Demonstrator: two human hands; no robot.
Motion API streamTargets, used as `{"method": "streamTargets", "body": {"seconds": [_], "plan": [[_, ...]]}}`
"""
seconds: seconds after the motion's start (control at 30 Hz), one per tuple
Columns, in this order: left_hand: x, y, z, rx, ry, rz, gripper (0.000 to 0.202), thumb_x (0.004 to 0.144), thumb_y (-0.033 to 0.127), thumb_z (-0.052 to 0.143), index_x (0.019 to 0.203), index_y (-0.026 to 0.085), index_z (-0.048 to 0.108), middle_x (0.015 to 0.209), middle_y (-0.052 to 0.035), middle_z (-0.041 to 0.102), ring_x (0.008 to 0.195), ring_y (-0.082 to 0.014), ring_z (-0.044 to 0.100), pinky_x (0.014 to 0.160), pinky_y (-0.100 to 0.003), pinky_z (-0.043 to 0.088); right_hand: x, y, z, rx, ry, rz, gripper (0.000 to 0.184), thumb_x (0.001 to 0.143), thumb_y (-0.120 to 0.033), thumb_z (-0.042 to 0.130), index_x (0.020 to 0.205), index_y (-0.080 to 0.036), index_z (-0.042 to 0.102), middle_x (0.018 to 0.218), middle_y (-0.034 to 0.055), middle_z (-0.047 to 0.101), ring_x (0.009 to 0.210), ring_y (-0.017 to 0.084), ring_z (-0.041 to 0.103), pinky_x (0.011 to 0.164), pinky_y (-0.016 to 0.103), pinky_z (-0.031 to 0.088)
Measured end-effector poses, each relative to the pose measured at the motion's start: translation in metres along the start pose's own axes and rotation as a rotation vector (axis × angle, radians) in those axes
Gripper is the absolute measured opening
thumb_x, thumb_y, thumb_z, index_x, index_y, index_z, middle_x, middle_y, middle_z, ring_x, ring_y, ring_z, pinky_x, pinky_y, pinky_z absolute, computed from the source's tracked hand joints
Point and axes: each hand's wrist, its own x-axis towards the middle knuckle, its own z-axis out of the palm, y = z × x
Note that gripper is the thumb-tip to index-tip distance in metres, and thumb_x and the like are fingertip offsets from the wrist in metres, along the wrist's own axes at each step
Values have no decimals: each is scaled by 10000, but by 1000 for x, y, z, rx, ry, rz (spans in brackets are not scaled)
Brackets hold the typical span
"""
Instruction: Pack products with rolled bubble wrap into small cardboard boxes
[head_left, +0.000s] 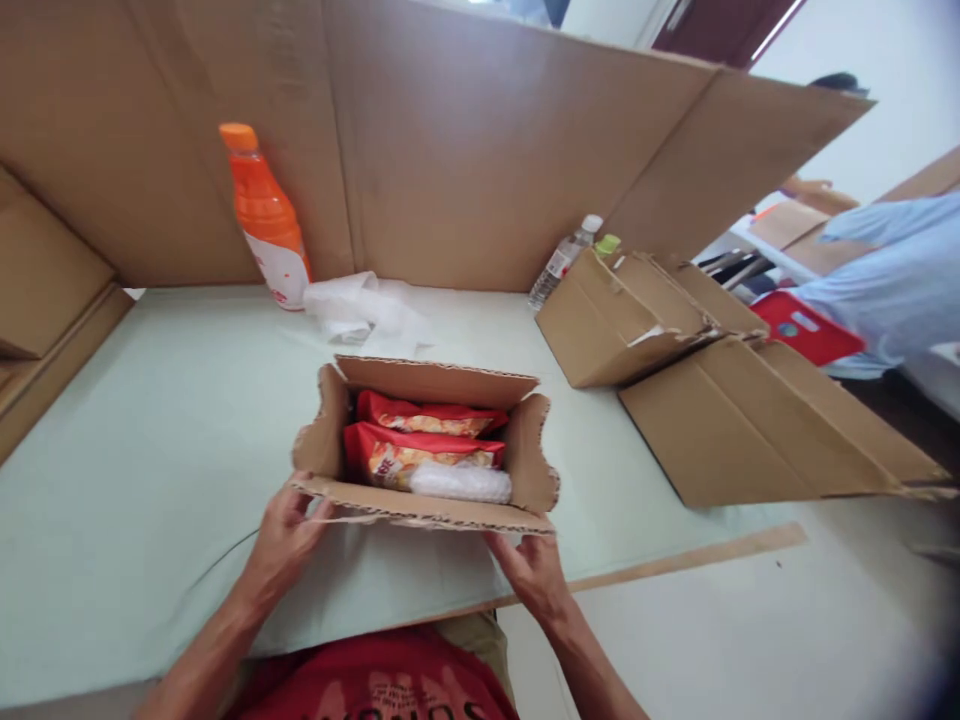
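Note:
A small open cardboard box (532,455) stands on the pale green table (150,450) right in front of me. Inside it lie two red snack packets (420,435) and a clear plastic-wrapped item (461,482). My left hand (289,530) pinches the near flap at its left corner, fingers closed on the cardboard. My right hand (532,565) touches the same flap's underside at the right, fingers curled against it.
An orange bottle (266,215) and crumpled white plastic (360,305) sit by the tall cardboard wall (465,150). Clear water bottles (562,255) stand behind flattened and open boxes (675,340) at right. Another person's blue sleeve (892,280) shows far right.

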Motion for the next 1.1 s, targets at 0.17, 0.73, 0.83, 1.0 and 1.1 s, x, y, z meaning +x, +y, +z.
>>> {"method": "streamTargets", "body": {"seconds": [0.17, 0.73, 0.83, 1.0, 1.1], "plan": [[3, -11, -26, 118, 27, -77, 435, 715, 606, 684, 840, 191, 644, 758, -46, 712, 659, -213, 670, 549, -280, 517, 0, -16, 27, 68, -16, -67, 640, 893, -356, 652, 1490, -225, 464, 1492, 136, 534, 1327, 305, 552, 1049, 450, 515], [72, 109, 265, -225, -785, 273, 464, 741, 194, 654, 1203, 227, 646, 1089, -53, 626, 722, -126, 598, 674, -280, 534, -62, 53, -109, 61, 807, 367, 581, 851, -434, 701, 1361, -228, 514, 1205, 101, 633, 1044, 233, 606, 910, 399, 513], [63, 110, 310, -307, -786, 221, 714, 772, 210, 634, 1456, 230, 431, 1377, -137, 506, 989, -191, 646, 777, -315, 578, -65, 61, -109, 131, 829, 384, 693, 867, -430, 686, 1480, -247, 419, 1409, 145, 541, 1220, 272, 571, 999, 453, 492], [37, 94, 346, -479, -887, 181, 847, 765, 251, 658, 1526, 196, 289, 1545, -200, 338, 1313, -309, 519, 992, -427, 539, -61, 85, -105, 118, 776, 343, 709, 906, -414, 650, 1532, -236, 369, 1595, 159, 366, 1376, 302, 493, 1092, 498, 465], [32, 87, 358, -419, -953, 264, 866, 774, 262, 650, 1545, 186, 265, 1576, -202, 310, 1397, -342, 442, 1072, -484, 483, -52, 94, -108, 96, 763, 287, 703, 921, -398, 631, 1546, -221, 360, 1617, 166, 330, 1436, 318, 430, 1109, 517, 458]]}}
